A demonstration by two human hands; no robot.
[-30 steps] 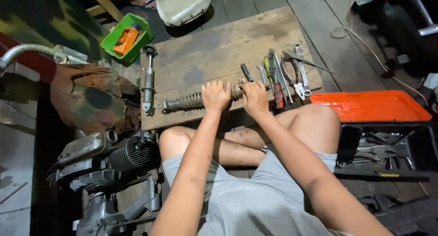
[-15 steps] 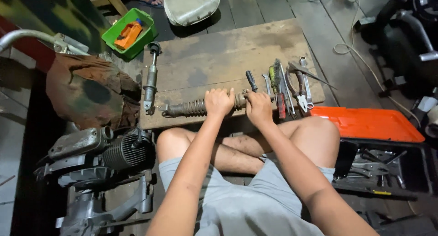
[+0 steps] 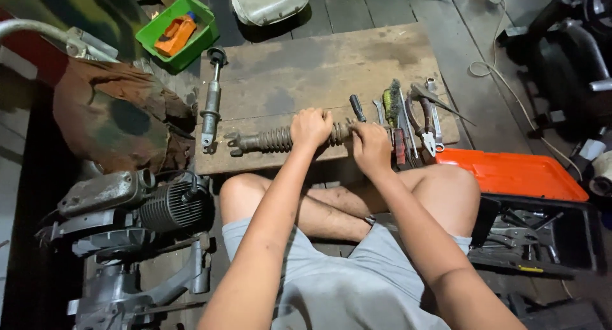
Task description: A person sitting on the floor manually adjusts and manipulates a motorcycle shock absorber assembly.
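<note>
I sat cross-legged at the near edge of the wooden board (image 3: 306, 68), and everything I handled lay on that board. The coil-spring shock absorber (image 3: 274, 139) rested lengthwise along the board's near edge, its eyelet end pointing toward the board's left side. My left hand (image 3: 311, 127) was clenched over the spring about midway along it, fingers wrapped down around the coils so the spring ran straight through my fist. My right hand (image 3: 371, 148) sat just beside it, at the shock's right end, fingers closed on that end, though I could not tell exactly what part they pinched because my knuckles hid it. A second shock absorber (image 3: 211, 100), slimmer and without a spring, lay on the board's left side, running from the far edge toward me and well apart from my hands. A row of hand tools (image 3: 408, 116), among them screwdrivers, a wire brush and pliers, lay on the board's right side, just beyond my right hand. Off the board's far left corner stood a green bin (image 3: 178, 30), and off its near right corner an orange toolbox lid (image 3: 516, 174).
</note>
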